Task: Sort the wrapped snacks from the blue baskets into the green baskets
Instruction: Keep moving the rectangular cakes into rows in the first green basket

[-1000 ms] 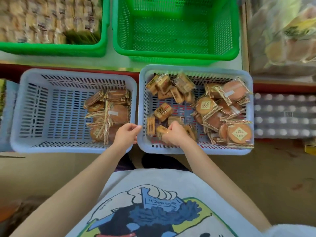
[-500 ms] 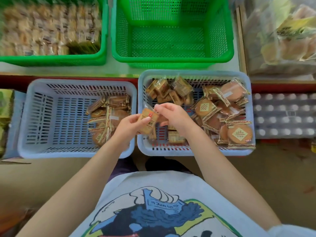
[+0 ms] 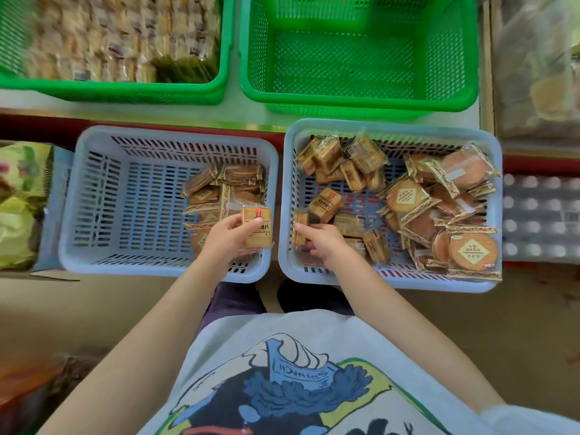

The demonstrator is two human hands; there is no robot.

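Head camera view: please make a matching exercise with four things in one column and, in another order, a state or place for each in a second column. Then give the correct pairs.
Things:
1. left hand
2. right hand
3. right green basket
4. left green basket

States or places:
A. has no snacks inside
B. holds a rectangular wrapped snack above the left blue basket
C. already filled with many wrapped snacks
D. reaches among the small snacks inside the right blue basket

Pairs: 1-B, 2-D, 3-A, 4-C
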